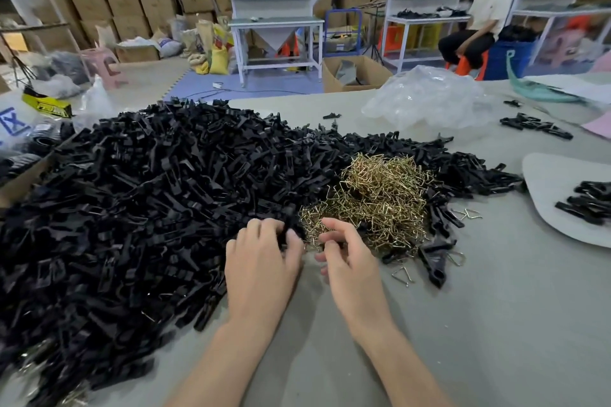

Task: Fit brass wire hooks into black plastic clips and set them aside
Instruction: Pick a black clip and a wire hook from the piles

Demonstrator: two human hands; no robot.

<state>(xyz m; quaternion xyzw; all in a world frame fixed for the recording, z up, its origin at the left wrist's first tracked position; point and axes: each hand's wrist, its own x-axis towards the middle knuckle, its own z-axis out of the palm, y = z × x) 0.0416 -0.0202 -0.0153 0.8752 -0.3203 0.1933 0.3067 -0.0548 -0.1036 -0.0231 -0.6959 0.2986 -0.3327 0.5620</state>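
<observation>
Hooks (380, 201): brass heap on the table (463, 324), touching the right side of the big pile of clips (148, 208) | left hand (261, 261): my fingers curl around one clip (291, 231) at the pile's edge | right hand (347, 261): fingers curled at the heap's near edge, I cannot tell if they grasp anything.

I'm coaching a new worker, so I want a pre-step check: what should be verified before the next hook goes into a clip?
1. Left hand holds a clip: ok.
2. Right hand holds a hook: cannot tell, curled fingers hide it.
3. Hook pile in reach: ok, just past the fingers.
4. Clip pile stocked: ok.
5. Grey board has bare space: ok.
</observation>
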